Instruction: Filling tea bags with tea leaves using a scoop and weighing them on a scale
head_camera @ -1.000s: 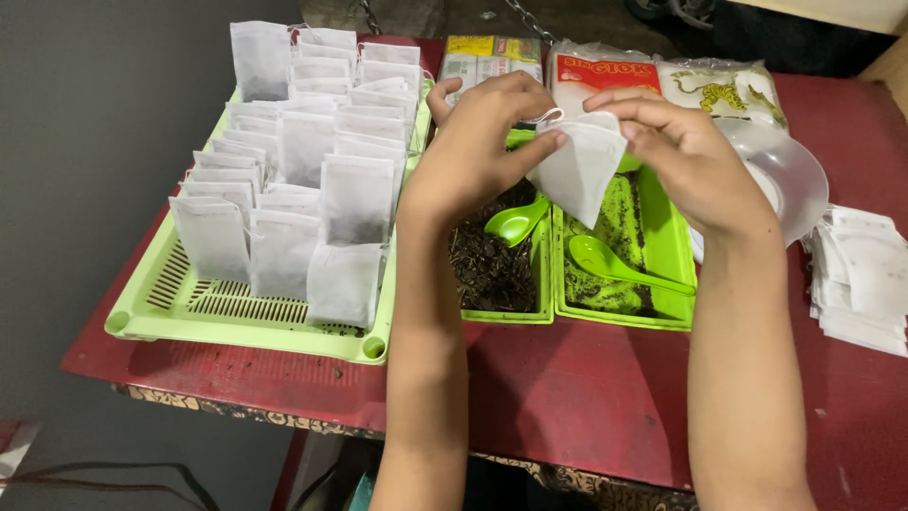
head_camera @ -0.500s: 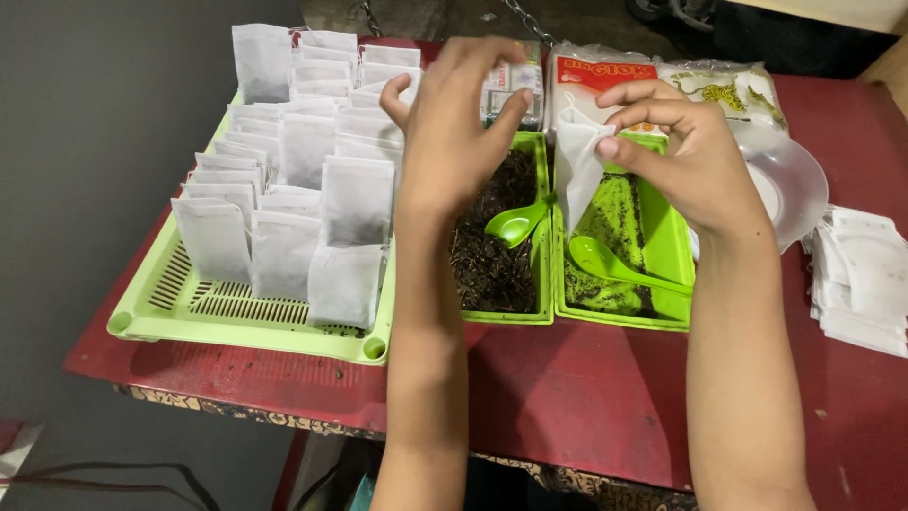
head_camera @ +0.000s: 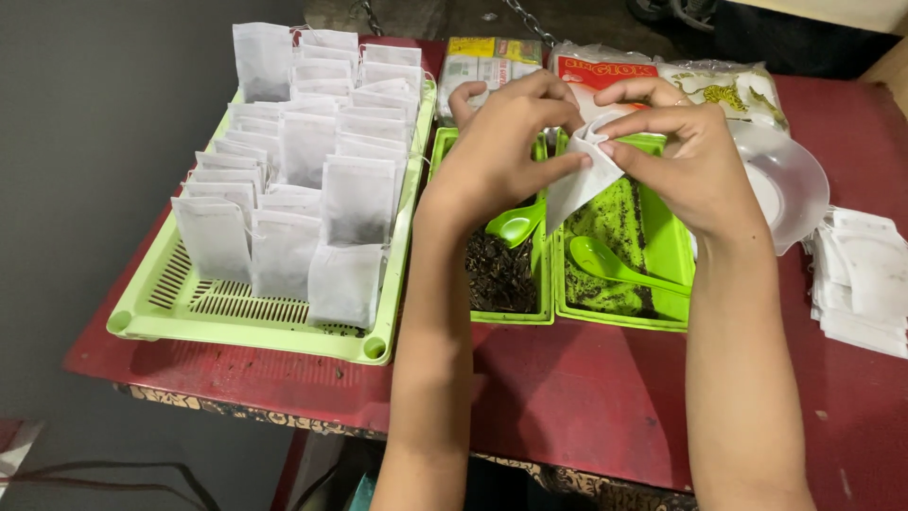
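My left hand [head_camera: 501, 142] and my right hand [head_camera: 690, 156] both pinch the top of one small white filter bag [head_camera: 575, 185]. The bag hangs between them above two green trays. The left one [head_camera: 515, 314] holds dark loose tea and a green spoon [head_camera: 515, 224]. The right green tray [head_camera: 673, 241] holds a thin layer of tea crumbs and a second green spoon [head_camera: 615, 265]. Left of my hands, a slotted green basket [head_camera: 199, 303] carries several filled white bags [head_camera: 355, 203] standing upright in rows.
A stack of flat empty white bags [head_camera: 865, 279] lies at the right edge of the red table [head_camera: 567, 378]. A clear plastic lid [head_camera: 790, 180] rests beside the right tray. Printed packets [head_camera: 605, 71] lie behind the trays. The table's front edge is near my forearms.
My left hand drew away from the bag toward the far side, then came back. Both hands now pinch the bag's top again above the trays.
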